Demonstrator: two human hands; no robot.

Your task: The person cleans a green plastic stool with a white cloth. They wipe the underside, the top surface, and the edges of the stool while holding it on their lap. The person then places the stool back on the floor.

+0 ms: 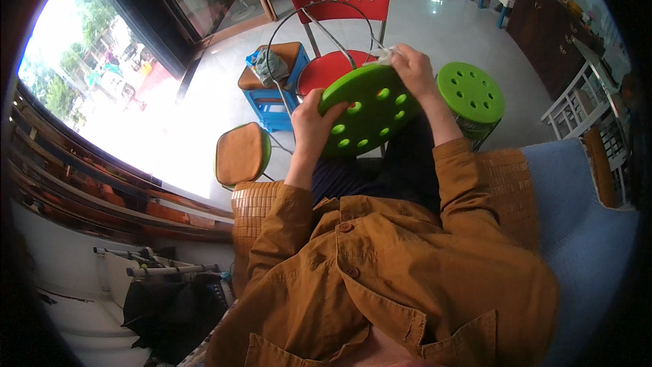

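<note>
A round green plastic stool (pixel 368 125) with a ring of holes in its seat is tilted over my lap, its metal legs and hoop pointing away from me. My left hand (pixel 311 122) grips the left edge of the seat, thumb on the holed face. At the upper right edge, my right hand (pixel 415 71) has its fingers closed on a crumpled white tissue or cloth (pixel 385 55), which touches the rim. Just beyond the stool stands a red folding chair (pixel 340 0) with a metal frame.
Another green stool (pixel 471 90) stands to the right. To the left are a stool with a brown pad (pixel 239 155) and stacked blue stools (pixel 270 107) bearing a grey cloth bundle (pixel 270 66). A dark wooden cabinet (pixel 542 25) stands at the far right.
</note>
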